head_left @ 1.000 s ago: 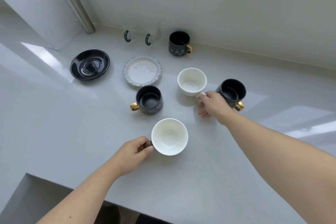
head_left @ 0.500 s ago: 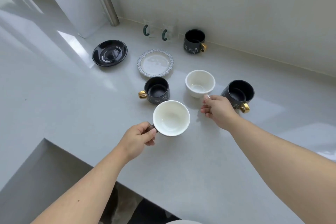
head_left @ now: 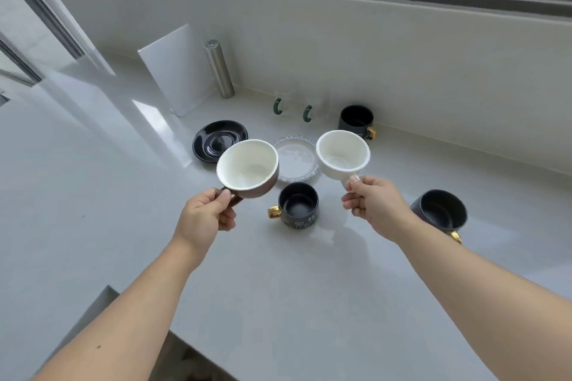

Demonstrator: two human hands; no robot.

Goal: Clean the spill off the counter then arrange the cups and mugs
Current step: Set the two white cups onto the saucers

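My left hand grips the handle of a brown cup with a white inside, held in the air and tilted toward me. My right hand holds a white cup by its handle, also lifted above the counter. Three black mugs with gold handles stand on the counter: one between my hands, one at the right, one at the back by the wall. Two clear glass mugs with green handles stand at the back wall.
A black saucer and a clear patterned saucer lie behind the lifted cups. A white board and a metal cylinder lean at the back left wall. The counter's front edge has a notch at the lower left.
Both hands have lifted their cups off the counter and raised them. The view has tilted up, so the window now shows.
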